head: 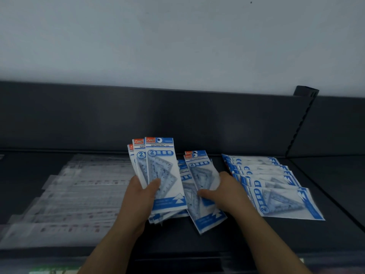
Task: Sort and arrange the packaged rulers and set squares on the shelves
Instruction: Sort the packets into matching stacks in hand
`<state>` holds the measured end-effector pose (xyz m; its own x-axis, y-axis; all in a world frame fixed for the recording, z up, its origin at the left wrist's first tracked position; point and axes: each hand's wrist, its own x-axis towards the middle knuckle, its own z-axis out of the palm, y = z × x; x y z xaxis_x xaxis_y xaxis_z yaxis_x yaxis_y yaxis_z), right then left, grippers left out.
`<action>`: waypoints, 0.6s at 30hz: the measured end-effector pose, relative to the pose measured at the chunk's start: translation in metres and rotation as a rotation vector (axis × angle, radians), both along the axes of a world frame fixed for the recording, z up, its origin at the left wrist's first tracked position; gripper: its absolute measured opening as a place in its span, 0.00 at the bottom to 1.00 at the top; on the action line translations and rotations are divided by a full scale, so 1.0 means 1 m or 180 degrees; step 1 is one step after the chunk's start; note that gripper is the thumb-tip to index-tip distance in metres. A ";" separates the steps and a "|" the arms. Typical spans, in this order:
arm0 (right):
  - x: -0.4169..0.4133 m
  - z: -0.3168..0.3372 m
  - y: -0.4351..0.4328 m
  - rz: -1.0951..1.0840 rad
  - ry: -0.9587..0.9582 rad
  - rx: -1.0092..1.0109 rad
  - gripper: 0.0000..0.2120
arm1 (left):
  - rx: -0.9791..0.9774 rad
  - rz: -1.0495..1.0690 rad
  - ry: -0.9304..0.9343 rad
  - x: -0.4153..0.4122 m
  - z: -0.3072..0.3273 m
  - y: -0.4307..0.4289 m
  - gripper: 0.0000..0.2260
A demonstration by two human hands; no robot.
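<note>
While the left hand (142, 194) grips a fan of set-square packs (160, 167) upright, thumb curled across the front one, the sorting of the blue packs looks about midway. At three o'clock of it, the right hand (223, 192) has its fingers (205, 193) clamped on a couple more packs, tilted up off the loose pile (169, 215) lying on the shelf (335, 214) between the two hands.

I judge the step to be gathering like packs into one bundle. Next, the right hand's packs need squaring against the fan, and the bundle then belongs with the overlapped row (276, 186) further out at three o'clock.

At nine o'clock the clear ruler packs (79, 194) lie shingled but blurred, their print unreadable. The pile's count is hidden under hands and packs, and the fingers behind each bundle do not show.
</note>
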<state>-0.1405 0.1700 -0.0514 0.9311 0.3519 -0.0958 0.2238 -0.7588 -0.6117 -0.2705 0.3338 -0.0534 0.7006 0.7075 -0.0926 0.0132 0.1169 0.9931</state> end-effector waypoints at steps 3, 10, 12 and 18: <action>0.004 0.003 -0.003 -0.0117 0.0004 0.0678 0.13 | -0.0069 -0.0001 0.0000 -0.001 -0.001 0.000 0.08; -0.017 0.024 0.007 -0.0207 0.1389 0.2784 0.07 | -0.0296 -0.0111 0.0016 0.007 0.001 -0.011 0.09; -0.024 0.026 0.011 -0.0064 0.1494 0.2905 0.07 | -0.0402 -0.0170 -0.0038 0.010 0.004 -0.015 0.10; -0.018 0.035 0.005 -0.0071 0.1450 0.3277 0.08 | -0.0539 0.0146 -0.0129 0.014 0.006 -0.011 0.10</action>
